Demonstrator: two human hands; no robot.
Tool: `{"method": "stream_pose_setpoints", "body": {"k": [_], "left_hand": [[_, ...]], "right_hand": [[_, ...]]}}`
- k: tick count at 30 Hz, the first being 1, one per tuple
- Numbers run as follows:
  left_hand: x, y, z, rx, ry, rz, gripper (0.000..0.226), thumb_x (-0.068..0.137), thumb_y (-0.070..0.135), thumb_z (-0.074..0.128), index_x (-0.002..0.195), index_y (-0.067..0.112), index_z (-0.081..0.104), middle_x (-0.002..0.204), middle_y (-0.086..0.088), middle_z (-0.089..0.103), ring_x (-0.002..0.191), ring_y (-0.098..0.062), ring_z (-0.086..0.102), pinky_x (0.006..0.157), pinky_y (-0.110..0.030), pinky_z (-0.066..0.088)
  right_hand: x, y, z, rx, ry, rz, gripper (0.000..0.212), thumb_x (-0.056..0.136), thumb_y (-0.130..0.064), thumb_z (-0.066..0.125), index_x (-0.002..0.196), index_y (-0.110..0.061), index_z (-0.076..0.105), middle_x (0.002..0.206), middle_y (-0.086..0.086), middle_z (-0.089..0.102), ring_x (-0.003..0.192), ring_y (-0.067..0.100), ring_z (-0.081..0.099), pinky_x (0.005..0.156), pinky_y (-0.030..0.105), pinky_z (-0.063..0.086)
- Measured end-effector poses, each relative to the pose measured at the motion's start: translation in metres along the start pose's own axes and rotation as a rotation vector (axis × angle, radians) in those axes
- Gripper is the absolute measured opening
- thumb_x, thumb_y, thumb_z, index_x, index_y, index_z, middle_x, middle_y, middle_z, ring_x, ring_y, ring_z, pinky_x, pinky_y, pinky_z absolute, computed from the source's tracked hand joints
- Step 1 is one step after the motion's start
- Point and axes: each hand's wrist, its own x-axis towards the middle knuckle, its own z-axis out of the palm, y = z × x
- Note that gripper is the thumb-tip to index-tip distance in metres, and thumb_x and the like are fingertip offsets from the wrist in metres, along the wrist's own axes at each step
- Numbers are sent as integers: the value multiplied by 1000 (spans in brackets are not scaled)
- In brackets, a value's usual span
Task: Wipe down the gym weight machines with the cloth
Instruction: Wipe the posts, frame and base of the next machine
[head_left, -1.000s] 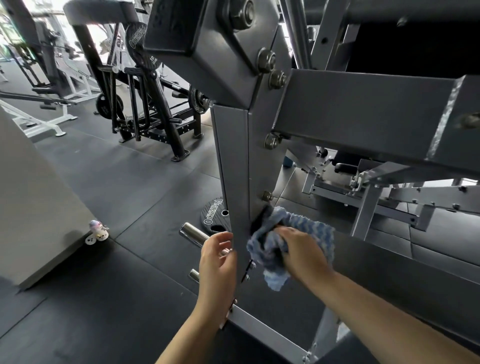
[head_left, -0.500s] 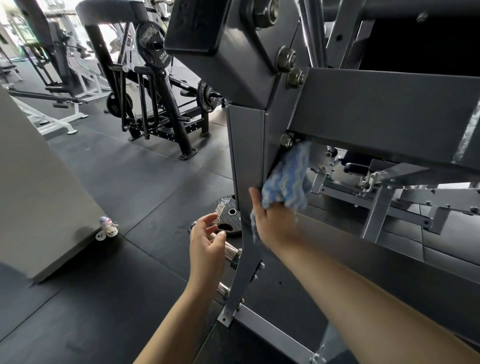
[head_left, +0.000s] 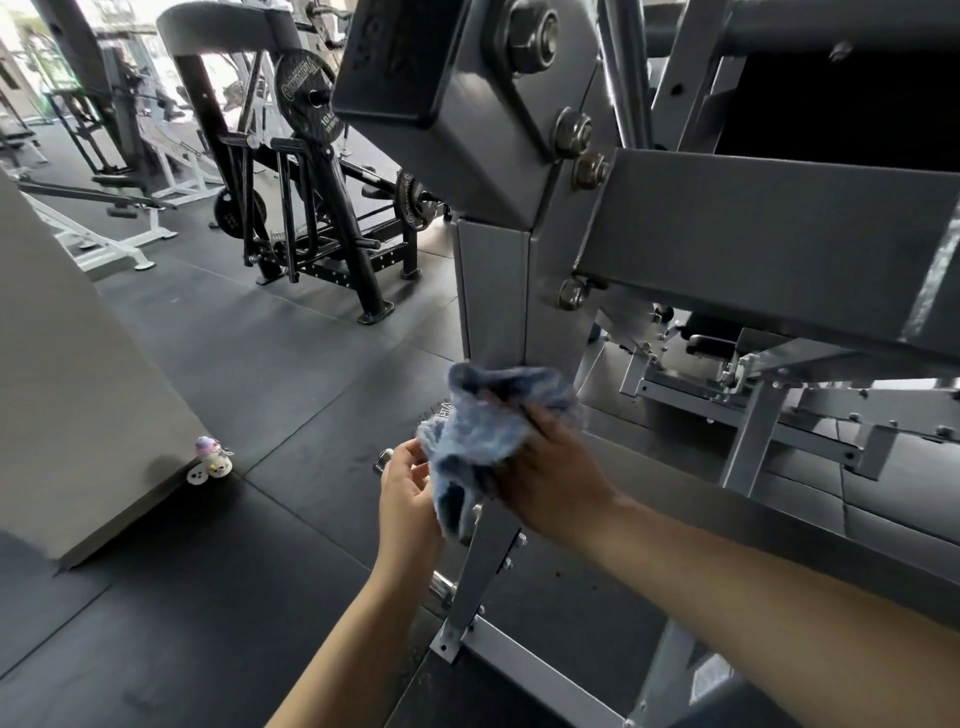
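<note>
A grey steel weight machine fills the right half of the view, with an upright post (head_left: 493, 291) bolted to a wide cross beam (head_left: 769, 244). My right hand (head_left: 550, 478) is closed around a crumpled blue cloth (head_left: 483, 431) and presses it against the lower part of the post. My left hand (head_left: 408, 493) is just left of the cloth, fingers apart and touching its edge. The cloth hides the post behind it and most of a weight plate on the floor.
A chrome peg (head_left: 441, 587) sticks out low on the post. A black plate-loaded machine (head_left: 311, 218) stands behind on the dark rubber floor. A slanted grey panel (head_left: 78, 395) rises at the left, with a small toy figure (head_left: 210, 460) at its corner.
My right hand has brought the cloth down the post, from under the cross beam to lower on the front. My left hand has risen to meet the cloth's edge.
</note>
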Motion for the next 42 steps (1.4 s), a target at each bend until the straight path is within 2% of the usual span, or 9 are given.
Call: {"method": "stream_pose_setpoints", "body": {"k": [6, 9, 15, 21, 25, 29, 33, 37, 42], "left_hand": [[1, -5, -21, 95, 95, 8, 31, 87, -3, 51, 100, 25, 53, 119, -12, 55, 89, -2, 54, 70, -7, 41], [0, -6, -23, 97, 100, 22, 31, 88, -5, 49, 107, 19, 51, 119, -10, 54, 89, -1, 52, 69, -6, 40], [-9, -11, -9, 104, 37, -12, 31, 89, -4, 50, 103, 24, 51, 118, -10, 53, 98, -13, 53, 71, -9, 40], [-15, -9, 14, 66, -93, -42, 26, 88, -9, 46, 89, 12, 61, 82, -1, 63, 69, -12, 54, 61, -15, 44], [-31, -18, 48, 57, -381, -492, 27, 95, 11, 47, 73, 14, 62, 55, 6, 64, 59, -14, 54, 60, -25, 42], [-54, -32, 74, -260, -563, -865, 26, 87, 37, 55, 93, 14, 64, 72, -4, 67, 62, -18, 61, 58, -30, 51], [-64, -32, 77, -441, -352, -731, 28, 93, 20, 52, 108, -2, 61, 92, -15, 70, 75, -23, 68, 66, -32, 57], [-62, -21, 62, -181, -188, -457, 17, 94, 22, 52, 86, 16, 65, 86, -3, 70, 84, -20, 66, 80, -35, 53], [-55, 2, 36, 22, -123, -97, 21, 95, 12, 49, 82, 19, 64, 78, 2, 65, 78, -15, 58, 75, -33, 48]], "right_hand": [[35, -9, 24, -580, -453, -218, 45, 94, -17, 39, 132, 4, 47, 138, 24, 46, 134, 43, 31, 104, 61, 0], [19, -4, 19, -753, -582, -355, 45, 92, -15, 28, 117, -12, 66, 124, 7, 63, 123, 25, 52, 109, 53, 13], [-57, 39, -3, 1, -538, -233, 34, 86, -25, 43, 114, -28, 61, 140, -6, 44, 127, 26, 44, 98, 42, 43], [-114, 59, -32, 427, -538, 141, 24, 84, -32, 48, 96, -18, 64, 127, -8, 52, 131, 0, 27, 115, 25, 19], [-114, 55, -40, 646, -461, 501, 54, 91, -32, 48, 143, -23, 38, 143, -19, 35, 136, 9, 30, 112, 20, 15], [-113, 51, -53, 837, -567, 580, 90, 85, -41, 64, 146, -43, -2, 151, -12, 20, 137, 7, 24, 108, 18, 19], [-113, 57, -58, 874, -402, 670, 77, 83, -45, 63, 147, -31, 22, 145, -20, 18, 132, 5, 29, 107, 25, 25], [-117, 78, -43, 359, -375, 876, 71, 89, -41, 58, 147, -18, 24, 146, 5, 38, 129, 22, 42, 104, 35, 38], [-114, 81, -53, 407, -504, 821, 13, 87, -23, 63, 96, -17, 70, 84, -5, 60, 87, 13, 59, 72, 21, 40]]}}
